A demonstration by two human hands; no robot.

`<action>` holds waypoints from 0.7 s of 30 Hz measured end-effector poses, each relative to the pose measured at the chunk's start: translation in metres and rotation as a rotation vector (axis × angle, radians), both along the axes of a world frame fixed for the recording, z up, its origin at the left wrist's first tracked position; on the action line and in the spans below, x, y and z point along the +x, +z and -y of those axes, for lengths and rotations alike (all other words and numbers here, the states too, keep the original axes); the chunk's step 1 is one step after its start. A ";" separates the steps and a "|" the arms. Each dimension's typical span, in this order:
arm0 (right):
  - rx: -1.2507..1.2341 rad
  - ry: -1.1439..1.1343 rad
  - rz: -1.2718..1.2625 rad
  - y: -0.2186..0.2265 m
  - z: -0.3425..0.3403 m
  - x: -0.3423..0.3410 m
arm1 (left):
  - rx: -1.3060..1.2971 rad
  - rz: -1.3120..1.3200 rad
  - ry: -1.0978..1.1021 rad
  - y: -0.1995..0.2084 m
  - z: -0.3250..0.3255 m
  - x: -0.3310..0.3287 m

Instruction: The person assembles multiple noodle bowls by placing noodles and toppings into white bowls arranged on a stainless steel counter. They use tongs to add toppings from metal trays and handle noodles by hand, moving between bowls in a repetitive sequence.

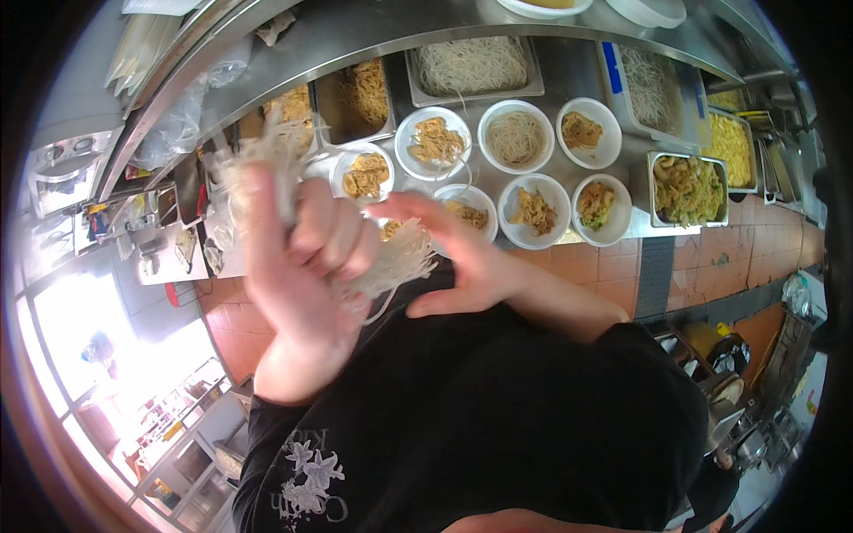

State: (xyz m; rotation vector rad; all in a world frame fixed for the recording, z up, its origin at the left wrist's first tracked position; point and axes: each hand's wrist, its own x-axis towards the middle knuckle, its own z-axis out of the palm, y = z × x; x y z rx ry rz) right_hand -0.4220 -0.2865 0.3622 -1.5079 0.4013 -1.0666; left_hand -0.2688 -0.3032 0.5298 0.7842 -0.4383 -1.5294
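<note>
My left hand (315,253) is raised in front of my chest, its fingers closed around a bunch of pale thin noodles (400,262). Strands stick out on both sides of the fist, and one end is smeared by motion. Beside it, my right hand (466,262) is open, thumb and fingers apart, close to the hanging strands; whether it touches them I cannot tell. Beyond the hands stand several white bowls. One bowl (487,135) holds pale noodles, another bowl (403,142) holds light brown shreds, and the right-hand front bowl (582,229) holds mixed, partly green food.
At the back are a steel tray of noodles (471,67), a clear tub of noodles (653,89) and a pan of brown shreds (364,93). To the right sit a pan of chopped vegetables (689,191) and a pan of yellow shreds (730,151). A steel shelf edge (391,44) overhangs the counter.
</note>
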 end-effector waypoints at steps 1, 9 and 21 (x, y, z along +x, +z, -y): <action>0.120 -0.014 0.031 -0.001 -0.011 0.012 | 0.001 0.027 -0.040 -0.012 -0.002 -0.007; 0.532 -0.257 -0.386 -0.134 -0.027 0.023 | 0.222 0.302 -0.091 -0.143 -0.014 0.001; 0.546 -0.436 -0.901 -0.203 -0.038 -0.018 | -0.347 1.514 -0.769 -0.363 -0.052 0.028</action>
